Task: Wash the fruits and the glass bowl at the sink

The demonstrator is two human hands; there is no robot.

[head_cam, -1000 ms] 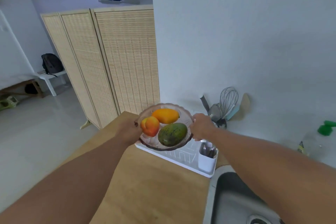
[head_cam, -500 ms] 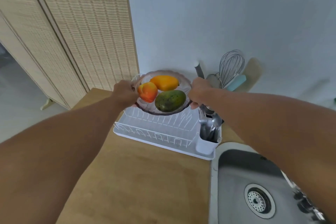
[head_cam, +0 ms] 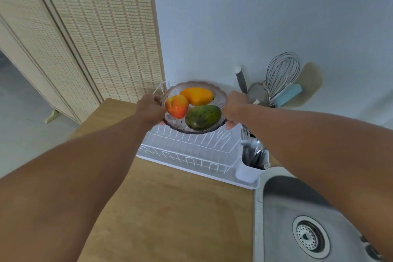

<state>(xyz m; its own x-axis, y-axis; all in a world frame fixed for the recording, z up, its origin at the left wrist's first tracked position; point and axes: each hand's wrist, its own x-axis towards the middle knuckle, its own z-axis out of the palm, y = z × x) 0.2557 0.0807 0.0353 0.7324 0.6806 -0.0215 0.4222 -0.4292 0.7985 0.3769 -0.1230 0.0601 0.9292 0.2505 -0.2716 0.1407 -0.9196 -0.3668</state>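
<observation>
Gripping the glass bowl [head_cam: 219, 100] at nine and three o'clock, the left hand [head_cam: 150, 108] and right hand [head_cam: 235, 106] each curl shut on its rim, presumably to keep it level above the white dish rack [head_cam: 191, 153] on the table [head_cam: 170, 208]. Inside, the green mango [head_cam: 203, 117] lies long axis eight to two; the orange mango [head_cam: 196, 95] points toward three; the peach [head_cam: 176, 106] sits at nine. The sink [head_cam: 297, 208] waits at four o'clock.

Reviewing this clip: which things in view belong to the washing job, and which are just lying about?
Job: glass bowl, held by left hand and right hand; orange fruit, red fruit, green fruit; sink.

Lying about: dish rack, cutlery holder, whisk, folding screen.
</observation>
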